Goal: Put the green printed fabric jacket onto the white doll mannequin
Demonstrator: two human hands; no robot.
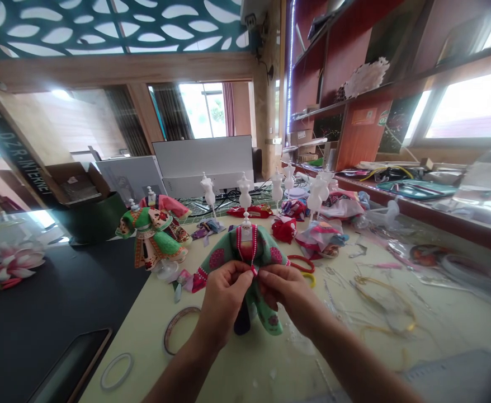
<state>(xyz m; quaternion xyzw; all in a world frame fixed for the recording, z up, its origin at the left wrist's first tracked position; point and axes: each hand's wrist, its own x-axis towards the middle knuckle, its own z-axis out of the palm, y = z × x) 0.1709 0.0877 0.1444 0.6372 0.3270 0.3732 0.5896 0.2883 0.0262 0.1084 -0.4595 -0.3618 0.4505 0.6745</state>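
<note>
A small green doll robe (224, 245) with pink flower patches and red beaded trim hangs on a white mini mannequin (246, 230) in front of me. At its waist, my left hand (229, 288) pinches a small red piece of the trim between thumb and finger. My right hand (285, 288) meets it from the other side, thumb and fingertips pressed together on the robe's front edge. The fingertips of both hands nearly touch. Below them hang the green lower folds (270, 318) and a dark strip (242, 319).
Dressed mini mannequins (151, 235) stand at the left, bare white ones (244, 190) behind. Tape rolls (117, 371) lie front left near a phone (71, 369). Red-handled scissors (301, 263), fabric scraps (321, 238), wires and plastic bags (459, 268) cover the right side.
</note>
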